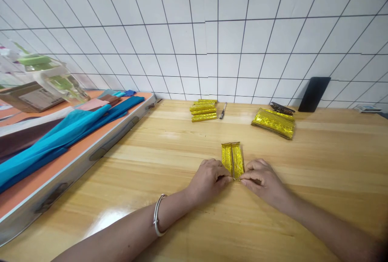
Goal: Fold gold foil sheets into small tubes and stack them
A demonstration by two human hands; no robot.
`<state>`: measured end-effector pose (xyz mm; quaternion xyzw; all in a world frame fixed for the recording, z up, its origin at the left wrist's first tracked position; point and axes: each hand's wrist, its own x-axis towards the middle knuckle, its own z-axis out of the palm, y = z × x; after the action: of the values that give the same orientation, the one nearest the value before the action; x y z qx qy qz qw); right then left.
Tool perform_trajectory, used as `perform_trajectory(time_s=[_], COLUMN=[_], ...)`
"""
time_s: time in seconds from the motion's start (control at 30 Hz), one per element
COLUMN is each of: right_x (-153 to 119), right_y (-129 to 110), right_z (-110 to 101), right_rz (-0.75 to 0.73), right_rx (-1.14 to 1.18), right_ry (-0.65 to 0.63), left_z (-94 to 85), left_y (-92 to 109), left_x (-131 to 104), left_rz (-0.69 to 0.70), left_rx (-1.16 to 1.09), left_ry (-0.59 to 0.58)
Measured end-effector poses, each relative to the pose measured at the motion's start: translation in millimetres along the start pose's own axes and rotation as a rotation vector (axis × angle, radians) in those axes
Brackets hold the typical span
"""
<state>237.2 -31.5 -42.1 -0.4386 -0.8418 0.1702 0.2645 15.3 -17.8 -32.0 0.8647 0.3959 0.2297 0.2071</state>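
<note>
Two hands in the head view, both at the lower centre of the frame. Left hand (209, 177): fingers curled, thumb and fingertips drawn together on the near edge of the folded gold foil (226, 158). Right hand (262, 179): likewise nearly closed, thumb and forefinger at the same edge, right corner. Exact grip under the fingertips is small and partly covered; pinch appears likely, pressing not ruled out.

Position: foil lies flat on the desk (169, 145), just right of frame centre, between the hands and extending up-frame from them. Its long axis runs roughly up and down the frame, two lengthwise panels side by side with a narrow dark seam. Neither hand is clearly nearer; both sets of fingertips meet the bottom edge, close beside each other, so that short edge lies across the long axis.

Surroundings: rolled gold pieces (203, 111) and a pen (223, 111) above centre; gold foil stack (273, 122) at right of centre, hair clip (281, 108) just behind it; blue fabric (75, 122) at left.
</note>
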Motion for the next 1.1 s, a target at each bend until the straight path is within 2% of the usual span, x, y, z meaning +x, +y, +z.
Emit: perform_trajectory(time_s=[0.43,0.83,1.1], right_x=[7,8,8], right_y=[-2,-13,-7], right_z=[-3,4,10], right_rz=[0.098,0.175,0.184], right_rx=[0.023,-0.079,-0.115], right_ry=[-0.047,0.059,0.084], left_z=[5.9,2.8,3.4], left_y=[-4,-3,-2], left_x=[0,-4,-2], left_rz=[-0.01,-0.059,-0.109], left_rx=[-0.046,0.072,0.115], left_ry=[0.028,0.041,0.05])
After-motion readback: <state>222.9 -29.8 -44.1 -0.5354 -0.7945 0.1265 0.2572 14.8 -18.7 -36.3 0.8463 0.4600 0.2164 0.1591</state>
